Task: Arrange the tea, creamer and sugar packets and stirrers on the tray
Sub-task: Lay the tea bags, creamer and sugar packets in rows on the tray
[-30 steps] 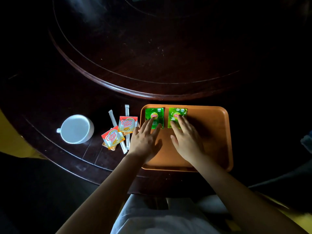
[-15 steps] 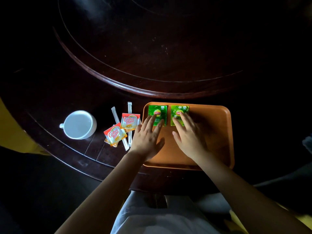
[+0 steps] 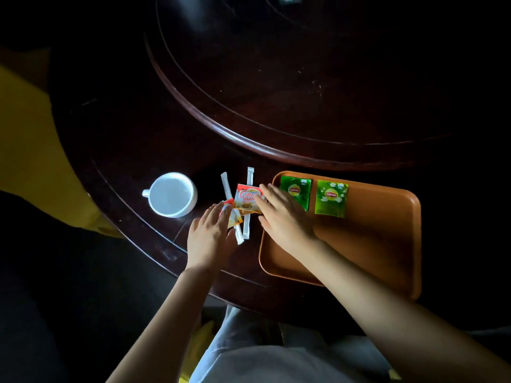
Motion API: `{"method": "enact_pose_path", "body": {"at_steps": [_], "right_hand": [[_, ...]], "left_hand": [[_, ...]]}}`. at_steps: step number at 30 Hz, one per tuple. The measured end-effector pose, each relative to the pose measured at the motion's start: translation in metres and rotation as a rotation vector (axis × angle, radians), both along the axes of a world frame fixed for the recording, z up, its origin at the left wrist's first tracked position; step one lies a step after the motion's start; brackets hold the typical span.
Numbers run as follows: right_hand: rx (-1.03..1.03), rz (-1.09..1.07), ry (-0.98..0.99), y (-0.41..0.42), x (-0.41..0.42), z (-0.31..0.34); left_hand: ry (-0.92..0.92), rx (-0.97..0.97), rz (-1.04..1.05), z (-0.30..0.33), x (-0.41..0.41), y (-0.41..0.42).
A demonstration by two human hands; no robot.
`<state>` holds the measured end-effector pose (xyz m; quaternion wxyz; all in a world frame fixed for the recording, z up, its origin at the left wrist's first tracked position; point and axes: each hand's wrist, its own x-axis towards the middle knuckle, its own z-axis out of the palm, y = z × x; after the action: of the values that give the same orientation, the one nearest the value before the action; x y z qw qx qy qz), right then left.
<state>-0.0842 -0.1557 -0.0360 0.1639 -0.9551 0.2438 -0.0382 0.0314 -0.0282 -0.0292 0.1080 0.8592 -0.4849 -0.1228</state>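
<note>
An orange tray (image 3: 381, 244) lies on the dark table with two green tea packets side by side at its far left: one (image 3: 296, 189) partly under my right hand, the other (image 3: 331, 199) fully in view. Left of the tray lie two red-and-white creamer packets and two white stirrers (image 3: 250, 175). My right hand (image 3: 284, 217) reaches across the tray's left edge, fingers spread, fingertips on the upper creamer packet (image 3: 246, 199). My left hand (image 3: 210, 236) is flat, fingers over the lower creamer packet (image 3: 235, 219). Neither hand has lifted anything.
A white cup (image 3: 172, 194) stands left of the packets. A raised round turntable (image 3: 304, 78) fills the table's far middle. The table's curved edge runs close to my left wrist. Yellow fabric (image 3: 27, 150) shows at the far left.
Both hands left the two tea packets on the tray and moved left onto the creamer packets. The camera view also shifted, so the tray sits further right.
</note>
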Motion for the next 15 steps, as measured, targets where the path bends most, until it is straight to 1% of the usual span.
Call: {"method": "enact_pose_path", "body": {"at_steps": [5,8,11,15], "right_hand": [[-0.012,0.068,0.061,0.0,0.022,-0.006],[-0.019,0.053,0.062,0.001,0.027,-0.009],[-0.053,0.019,-0.036,0.003,0.027,-0.009],[-0.043,-0.002,-0.245,0.002,0.024,-0.003]], "left_hand": [[0.016,-0.026,0.005,-0.005,0.007,-0.004],[0.03,-0.08,0.013,-0.008,0.008,-0.005],[0.077,-0.142,0.053,-0.01,0.008,-0.001],[0.112,-0.178,0.101,-0.008,0.007,0.006]]}}
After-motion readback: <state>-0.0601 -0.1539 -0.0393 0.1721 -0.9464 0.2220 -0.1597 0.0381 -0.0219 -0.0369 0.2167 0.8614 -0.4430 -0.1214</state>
